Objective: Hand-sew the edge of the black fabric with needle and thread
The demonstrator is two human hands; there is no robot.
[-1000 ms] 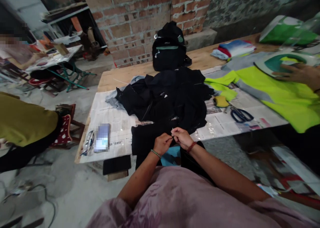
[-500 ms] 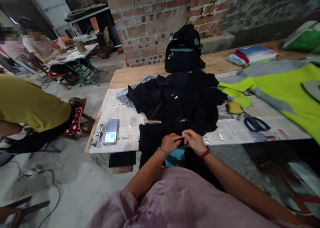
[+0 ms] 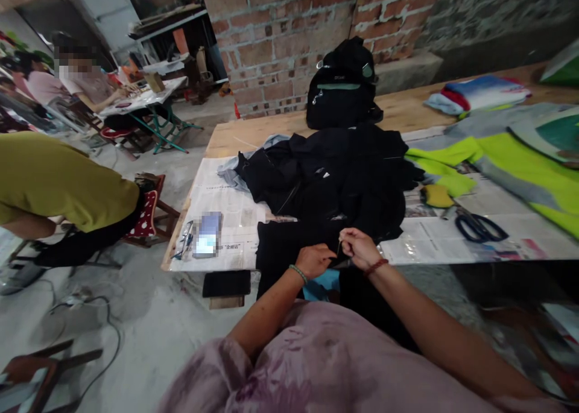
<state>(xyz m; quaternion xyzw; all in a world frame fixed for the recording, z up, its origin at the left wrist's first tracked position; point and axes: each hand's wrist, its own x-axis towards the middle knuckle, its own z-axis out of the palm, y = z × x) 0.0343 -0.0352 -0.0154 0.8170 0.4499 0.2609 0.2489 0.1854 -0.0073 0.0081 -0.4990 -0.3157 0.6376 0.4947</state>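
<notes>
Black, soft cloth (image 3: 283, 241) lies at the near edge of the wooden surface (image 3: 266, 128), and part of it hangs down. Two hands are busy at its right side, close together. The left hand (image 3: 315, 261) has bent fingers and seems to grip the cloth's edge. The right hand (image 3: 359, 248) pinches one thin strand (image 3: 339, 249), too small to name. Each wrist has one band: green beads (image 3: 298, 274) on the left, a red band (image 3: 377, 266) on the right.

Just behind is a big, crumpled pile of dark clothes (image 3: 335, 166). Flat newspaper (image 3: 420, 238) is spread below. To the left lie one smooth phone (image 3: 208, 235) and one pair of thin glasses (image 3: 183, 242). To the right are one squashy yellow lump (image 3: 435, 196) and one pair of scissors (image 3: 480, 227) with two round, dark handles. One black backpack (image 3: 342, 99) stands at the back, near the rough brick wall (image 3: 280, 45).
</notes>
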